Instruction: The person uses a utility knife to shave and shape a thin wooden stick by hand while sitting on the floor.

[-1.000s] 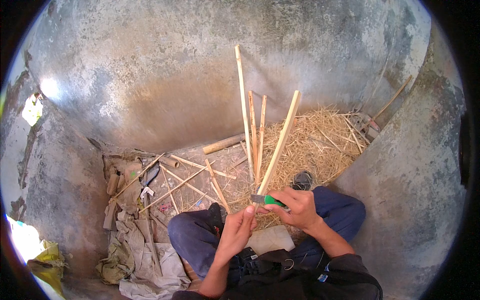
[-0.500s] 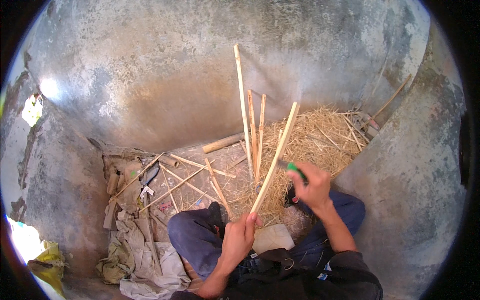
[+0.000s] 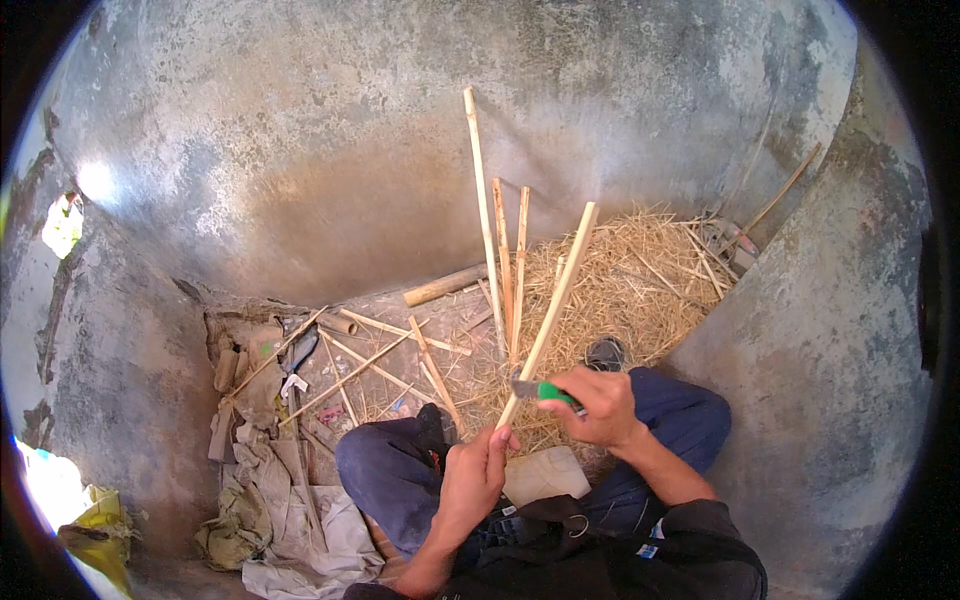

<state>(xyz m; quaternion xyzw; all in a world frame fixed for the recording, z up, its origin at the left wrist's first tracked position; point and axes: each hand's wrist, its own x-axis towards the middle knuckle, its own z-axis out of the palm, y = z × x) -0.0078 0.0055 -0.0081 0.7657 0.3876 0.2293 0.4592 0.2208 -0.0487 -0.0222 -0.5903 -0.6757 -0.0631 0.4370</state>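
Observation:
My left hand is closed around the lower end of a pale split bamboo strip, which slants up and away to the right. In my right hand is a knife with a green handle, gripped in closed fingers. Its short dark blade lies across the strip, a little above my left hand. Below the strip, between my legs, a pale flat block sits on the floor.
Several bamboo strips lean on the far wall. A heap of shavings lies at the back right. Loose sticks and a short bamboo pole are on the floor. Crumpled sacking is at the lower left.
My right hand has moved down and left along the strip, bringing the knife nearer to my left hand. The left hand and strip have barely moved.

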